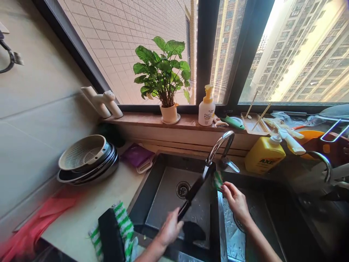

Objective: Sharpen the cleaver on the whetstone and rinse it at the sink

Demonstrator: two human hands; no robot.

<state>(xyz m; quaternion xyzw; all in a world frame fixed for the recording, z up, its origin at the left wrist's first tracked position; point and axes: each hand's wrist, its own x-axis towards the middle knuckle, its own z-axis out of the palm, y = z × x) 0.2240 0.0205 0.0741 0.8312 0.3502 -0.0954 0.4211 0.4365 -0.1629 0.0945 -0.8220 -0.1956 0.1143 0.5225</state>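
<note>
My left hand (170, 228) is closed around the lower end of a long, thin black utensil (195, 188). It slants up over the left basin, its upper end at the mouth of the chrome faucet (221, 140); blur hides its exact kind. Above the divider between the basins, my right hand (237, 203) pinches a small green-and-white cloth (217, 179) by its edge. The cloth hangs just right of the utensil's upper end. Both hands are over the dark double sink (155, 189).
Left of the sink lie a striped cloth (125, 223) with a black block-like object (111, 233), a purple item (136, 155) and stacked pans under a colander (83, 153). A yellow bottle (264, 155) stands behind the right basin. The sill holds a potted plant (163, 69) and soap pump (206, 109).
</note>
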